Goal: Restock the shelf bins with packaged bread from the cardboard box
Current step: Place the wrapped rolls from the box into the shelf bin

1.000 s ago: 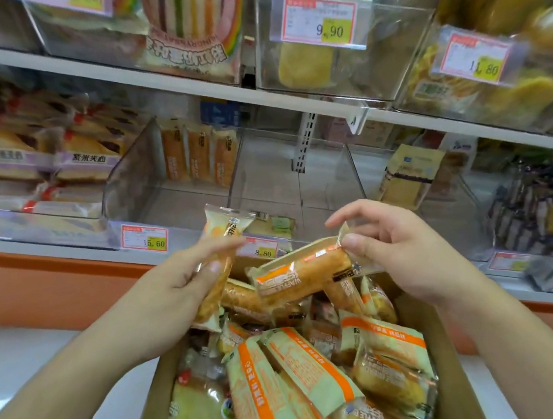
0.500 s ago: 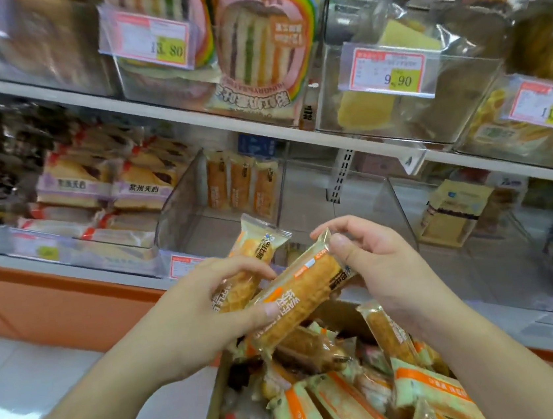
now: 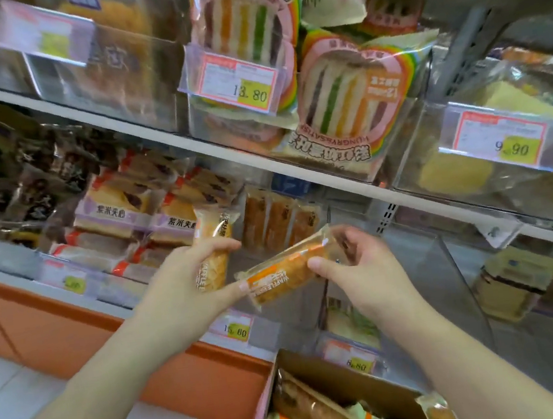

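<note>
Above the cardboard box [image 3: 357, 382]: left hand [image 3: 187, 288] gripping 1 upright waffle pack [image 3: 212, 251]; right hand [image 3: 360, 265] pinching a second "WAFFLE" pack [image 3: 285, 270]. Behind, tag "13.80" [image 3: 240, 82].

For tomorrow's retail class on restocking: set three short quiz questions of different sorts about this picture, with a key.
1. True or false: each hand holds one bread pack.
2. The clear bin behind the hands already has bread packs standing at its: A) front B) back C) right wall.
3. Fill in: the cardboard box sits ___ the hands.

Key
1. True: the left hand grips an upright pack, the right hand a slanted pack.
2. B, the standing packs.
3. Below.
</note>
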The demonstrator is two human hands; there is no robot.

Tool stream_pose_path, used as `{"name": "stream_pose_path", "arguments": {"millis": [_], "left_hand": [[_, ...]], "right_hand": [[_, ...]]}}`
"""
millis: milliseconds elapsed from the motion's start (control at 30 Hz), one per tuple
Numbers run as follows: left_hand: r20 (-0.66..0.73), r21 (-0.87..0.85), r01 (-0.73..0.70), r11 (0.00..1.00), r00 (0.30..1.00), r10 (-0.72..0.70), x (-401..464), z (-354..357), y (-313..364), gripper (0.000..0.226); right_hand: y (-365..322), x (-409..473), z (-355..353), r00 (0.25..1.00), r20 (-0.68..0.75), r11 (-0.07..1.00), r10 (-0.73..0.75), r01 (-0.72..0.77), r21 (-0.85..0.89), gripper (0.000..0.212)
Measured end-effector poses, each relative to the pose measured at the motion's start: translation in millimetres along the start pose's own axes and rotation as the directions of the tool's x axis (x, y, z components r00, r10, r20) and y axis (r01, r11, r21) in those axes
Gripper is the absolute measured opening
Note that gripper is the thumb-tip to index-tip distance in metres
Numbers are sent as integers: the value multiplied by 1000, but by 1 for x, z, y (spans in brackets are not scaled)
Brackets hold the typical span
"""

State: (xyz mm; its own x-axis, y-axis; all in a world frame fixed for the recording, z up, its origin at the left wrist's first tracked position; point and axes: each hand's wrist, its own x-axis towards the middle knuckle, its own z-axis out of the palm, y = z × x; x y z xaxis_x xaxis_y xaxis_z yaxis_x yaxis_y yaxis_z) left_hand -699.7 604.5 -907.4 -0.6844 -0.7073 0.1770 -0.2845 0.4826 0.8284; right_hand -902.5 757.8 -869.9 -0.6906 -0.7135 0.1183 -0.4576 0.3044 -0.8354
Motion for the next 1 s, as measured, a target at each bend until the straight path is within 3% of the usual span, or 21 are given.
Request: {"name": "stream_pose_path", "arguments": {"millis": [100, 233, 367, 567, 900, 1000], "left_hand": [[7, 22, -15, 1000, 1000, 15, 7, 5, -7, 61], [7, 22, -23, 999, 1000, 22, 15, 12, -17, 67], [-3, -26, -27, 999, 1000, 27, 20, 20, -18, 76], [10, -13, -17, 1000, 1000, 17, 25, 27, -24, 84], [58, 26, -10, 1000, 998, 9, 25, 27, -21, 81], [70, 18, -6, 1000, 998, 5, 24, 25, -19, 80]], "right_hand": [[3, 30, 10, 1000, -5, 999, 9, -9, -48, 36], [15, 76, 21, 997, 13, 960, -70, 70, -270, 38], [23, 113, 24, 994, 23, 854, -108, 105, -510, 36], [38, 160, 24, 988, 12, 675, -155, 115, -728, 34], [34, 162, 28, 995, 0, 654, -101, 67, -753, 50], [21, 144, 27, 990, -1, 634, -142, 90, -768, 38]]}}
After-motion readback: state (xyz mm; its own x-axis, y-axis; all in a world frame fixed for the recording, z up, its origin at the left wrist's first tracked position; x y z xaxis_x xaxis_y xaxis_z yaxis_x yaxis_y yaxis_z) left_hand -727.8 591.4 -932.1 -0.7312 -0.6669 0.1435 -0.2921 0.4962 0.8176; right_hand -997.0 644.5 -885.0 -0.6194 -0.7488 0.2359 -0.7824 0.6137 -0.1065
